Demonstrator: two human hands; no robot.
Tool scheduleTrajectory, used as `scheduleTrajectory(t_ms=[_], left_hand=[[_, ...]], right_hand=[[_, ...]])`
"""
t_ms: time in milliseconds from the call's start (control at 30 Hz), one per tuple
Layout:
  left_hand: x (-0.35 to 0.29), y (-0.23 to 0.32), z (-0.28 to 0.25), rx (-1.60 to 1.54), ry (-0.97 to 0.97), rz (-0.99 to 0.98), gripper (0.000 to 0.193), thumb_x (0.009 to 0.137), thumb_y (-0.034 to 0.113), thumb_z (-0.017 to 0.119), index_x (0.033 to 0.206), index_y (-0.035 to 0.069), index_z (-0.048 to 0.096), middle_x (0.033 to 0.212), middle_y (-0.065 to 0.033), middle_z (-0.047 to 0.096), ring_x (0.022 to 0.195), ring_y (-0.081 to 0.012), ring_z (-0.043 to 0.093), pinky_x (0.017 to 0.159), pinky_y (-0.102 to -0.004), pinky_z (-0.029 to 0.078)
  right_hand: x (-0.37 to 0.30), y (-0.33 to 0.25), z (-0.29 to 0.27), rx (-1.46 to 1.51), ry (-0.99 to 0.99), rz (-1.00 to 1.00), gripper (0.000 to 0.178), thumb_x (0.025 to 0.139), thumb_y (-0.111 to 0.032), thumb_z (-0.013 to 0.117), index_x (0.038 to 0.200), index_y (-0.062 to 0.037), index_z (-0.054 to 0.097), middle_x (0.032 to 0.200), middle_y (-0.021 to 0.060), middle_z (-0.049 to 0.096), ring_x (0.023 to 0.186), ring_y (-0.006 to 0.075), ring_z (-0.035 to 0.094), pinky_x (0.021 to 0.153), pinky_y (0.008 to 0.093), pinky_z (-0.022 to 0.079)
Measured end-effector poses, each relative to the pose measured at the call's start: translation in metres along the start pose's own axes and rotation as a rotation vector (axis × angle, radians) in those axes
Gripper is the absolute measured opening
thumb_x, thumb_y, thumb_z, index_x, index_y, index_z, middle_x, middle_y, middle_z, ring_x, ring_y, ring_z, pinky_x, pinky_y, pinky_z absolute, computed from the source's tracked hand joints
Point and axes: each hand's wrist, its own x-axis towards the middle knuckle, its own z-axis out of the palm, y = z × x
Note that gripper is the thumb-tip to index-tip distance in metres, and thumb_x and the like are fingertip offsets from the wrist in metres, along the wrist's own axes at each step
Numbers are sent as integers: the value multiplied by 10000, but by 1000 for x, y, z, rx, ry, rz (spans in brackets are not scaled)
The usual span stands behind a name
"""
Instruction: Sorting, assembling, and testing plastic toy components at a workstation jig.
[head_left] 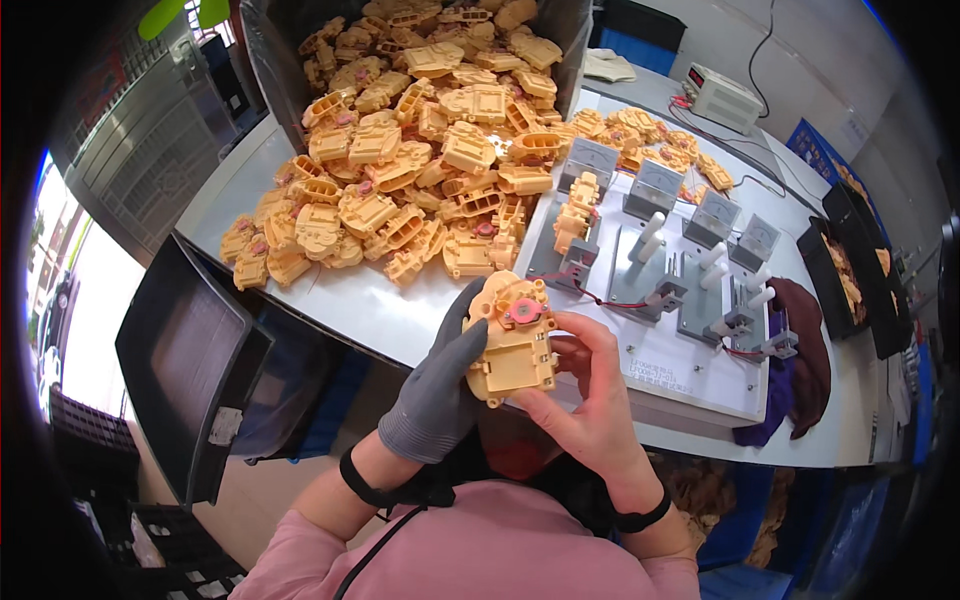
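Observation:
A cream-yellow moulded plastic housing (pixel 512 365) with a round pink piece on its upper part is held up in front of me, before the table's near edge. My left hand (pixel 437 385), in a grey glove, grips its left side with the thumb across the front. Bare, my right hand (pixel 597 400) holds the right edge between thumb and fingers. Beyond it, a white test board (pixel 690 385) carries several grey fixtures with white pegs, red wires and analog meters (pixel 655 188). Another cream-yellow housing (pixel 577 212) stands in the leftmost fixture.
Behind my hands, a large pile of similar housings (pixel 400 170) spills from a lined bin (pixel 275 75). More housings (pixel 640 135) lie behind the meters. A power supply (pixel 722 98) stands at the back right. Black crates (pixel 185 370) are at the left; a dark red cloth (pixel 806 350) hangs beside the board.

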Motion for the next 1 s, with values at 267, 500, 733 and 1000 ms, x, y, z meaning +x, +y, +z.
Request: scheduleTrajectory(t_ms=[267, 500, 733, 1000], left_hand=[[-12, 2, 7, 417, -91, -59, 434, 906, 191, 548, 1315, 70, 464, 1340, -135, 476, 1205, -218, 482, 955, -302, 420], [3, 8, 8, -401, -243, -578, 608, 947, 574, 359, 1308, 91, 430, 1148, -68, 566, 980, -143, 600, 815, -298, 515], [3, -7, 8, -370, -71, -622, 379, 932, 344, 515, 1172, 53, 559, 1077, -84, 631, 803, -150, 643, 566, -241, 536], [10, 9, -2, -781, -41, -615, 387, 934, 350, 533, 1201, 70, 543, 1051, -89, 603, 809, -147, 601, 567, -229, 525]], right_hand=[[-28, 12, -31, 832, 74, 519, 446, 929, -130, 546, 1335, -28, 393, 1237, 85, 506, 989, 133, 550, 794, 267, 473], [-38, 18, -37, 1179, 50, 600, 411, 961, -174, 501, 1315, 18, 415, 1256, 136, 535, 1140, 200, 551, 930, 325, 474], [-32, 4, -47, 781, 128, 649, 300, 977, -165, 490, 1227, 0, 511, 1075, 88, 601, 940, 129, 594, 817, 247, 482], [-9, -2, -97, -145, 571, 42, 250, 931, -113, 578, 1169, -53, 530, 1021, 10, 518, 856, 65, 476, 781, 194, 396]])
